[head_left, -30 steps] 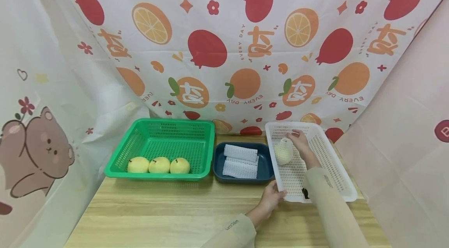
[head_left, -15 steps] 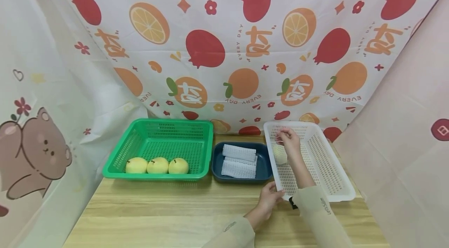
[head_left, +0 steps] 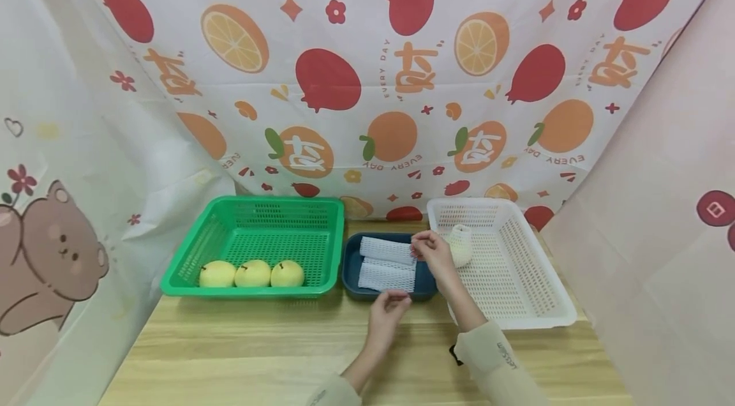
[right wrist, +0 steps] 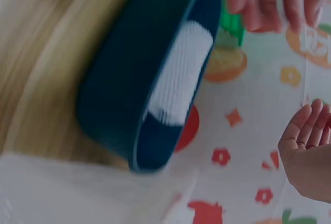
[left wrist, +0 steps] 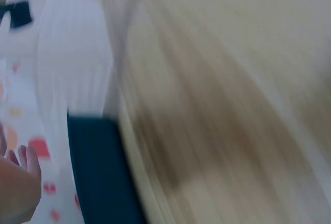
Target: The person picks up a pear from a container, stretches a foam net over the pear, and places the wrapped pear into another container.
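Observation:
My right hand (head_left: 434, 256) reaches over the right side of a dark blue tray (head_left: 426, 285), its fingertips at the right end of white foam fruit nets (head_left: 387, 251) lying flat in the tray. In the right wrist view the fingers of this hand (right wrist: 307, 151) are loosely bent with nothing between them. My left hand (head_left: 386, 323) hovers at the tray's front rim, fingers relaxed and holding nothing. A pear in a foam net (head_left: 460, 249) stands at the left side of the white basket (head_left: 551, 265), just right of my right hand.
To the left stands a green basket (head_left: 252, 292) with three yellow pears (head_left: 252, 273) along its front. The wooden table (head_left: 258, 342) runs in front of the containers. Fruit-print cloth (head_left: 367, 74) hangs close behind them.
My right hand has left the netted pear and moved left over the blue tray. My left hand has let go of the white basket's front corner and moved left to the tray's front.

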